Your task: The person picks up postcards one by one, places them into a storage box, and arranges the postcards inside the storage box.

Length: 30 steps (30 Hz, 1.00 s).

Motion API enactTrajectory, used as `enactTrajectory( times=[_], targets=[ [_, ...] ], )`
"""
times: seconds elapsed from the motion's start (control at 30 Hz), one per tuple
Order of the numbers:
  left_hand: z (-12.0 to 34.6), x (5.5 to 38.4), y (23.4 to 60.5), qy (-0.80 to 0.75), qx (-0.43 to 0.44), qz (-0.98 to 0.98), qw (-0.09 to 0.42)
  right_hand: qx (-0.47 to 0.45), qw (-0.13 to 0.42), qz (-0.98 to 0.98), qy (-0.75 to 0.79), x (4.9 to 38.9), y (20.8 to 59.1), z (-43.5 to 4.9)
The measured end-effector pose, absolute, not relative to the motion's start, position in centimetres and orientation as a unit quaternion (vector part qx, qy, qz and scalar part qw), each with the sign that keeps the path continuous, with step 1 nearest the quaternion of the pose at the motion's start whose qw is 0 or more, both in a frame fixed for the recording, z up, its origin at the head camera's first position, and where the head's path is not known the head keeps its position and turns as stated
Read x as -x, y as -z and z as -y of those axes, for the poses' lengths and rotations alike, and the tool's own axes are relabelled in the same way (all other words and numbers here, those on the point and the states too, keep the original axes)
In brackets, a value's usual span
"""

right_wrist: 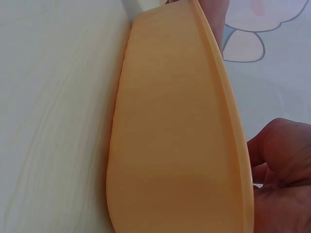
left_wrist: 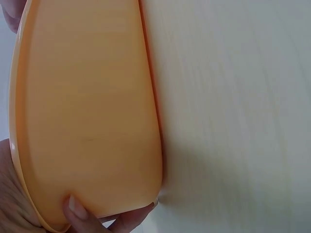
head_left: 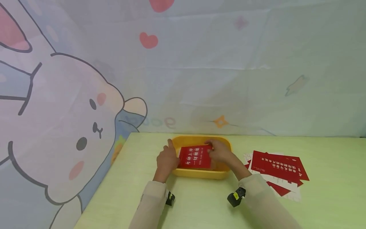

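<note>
A yellow plastic tray (head_left: 200,174) stands on the table with a red card (head_left: 195,156) bearing white characters lying inside it. My left hand (head_left: 166,159) grips the tray's left end; in the left wrist view its fingertips (left_wrist: 77,208) lie against the outer wall. The thumb side comes close to the card's left edge. Over the tray's right part, my right hand (head_left: 220,152) pinches the card near its upper right corner. Curled fingers of the right hand (right_wrist: 284,165) show above the rim in the right wrist view; the tray wall hides the card there.
Several red and white cards (head_left: 277,167) lie overlapped in a loose pile to the right of the tray. The pale green table (head_left: 197,203) meets a printed cloth backdrop (head_left: 206,79) just behind the tray. A small black device (head_left: 236,196) sits on the right wrist.
</note>
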<state>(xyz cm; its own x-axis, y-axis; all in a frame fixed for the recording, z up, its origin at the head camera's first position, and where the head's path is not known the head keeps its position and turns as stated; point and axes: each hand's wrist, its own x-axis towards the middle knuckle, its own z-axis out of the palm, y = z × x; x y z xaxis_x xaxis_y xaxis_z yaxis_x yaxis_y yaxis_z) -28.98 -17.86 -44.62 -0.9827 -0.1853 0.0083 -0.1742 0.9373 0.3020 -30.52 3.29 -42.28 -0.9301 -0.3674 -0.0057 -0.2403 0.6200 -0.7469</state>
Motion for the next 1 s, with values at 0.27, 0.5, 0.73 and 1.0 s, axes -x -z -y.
enactTrajectory(
  times=[0.27, 0.5, 0.73, 1.0],
  targets=[
    [17.59, 28.70, 44.69, 0.152, -0.098, 0.983, 0.014, 0.165, 0.082, -0.896, 0.404, 30.33, 42.66, -2.98],
    [17.51, 28.74, 44.86, 0.151, -0.097, 0.984, 0.014, 0.161, 0.081, -0.903, 0.391, 30.15, 42.94, -3.03],
    [17.73, 28.77, 44.81, 0.147, -0.091, 0.985, 0.020, 0.147, 0.081, -0.906, 0.388, 30.02, 42.85, -3.04],
    [17.82, 28.97, 44.69, 0.147, -0.090, 0.985, 0.022, 0.151, 0.102, -0.901, 0.393, 29.74, 42.73, -2.88]
  ],
)
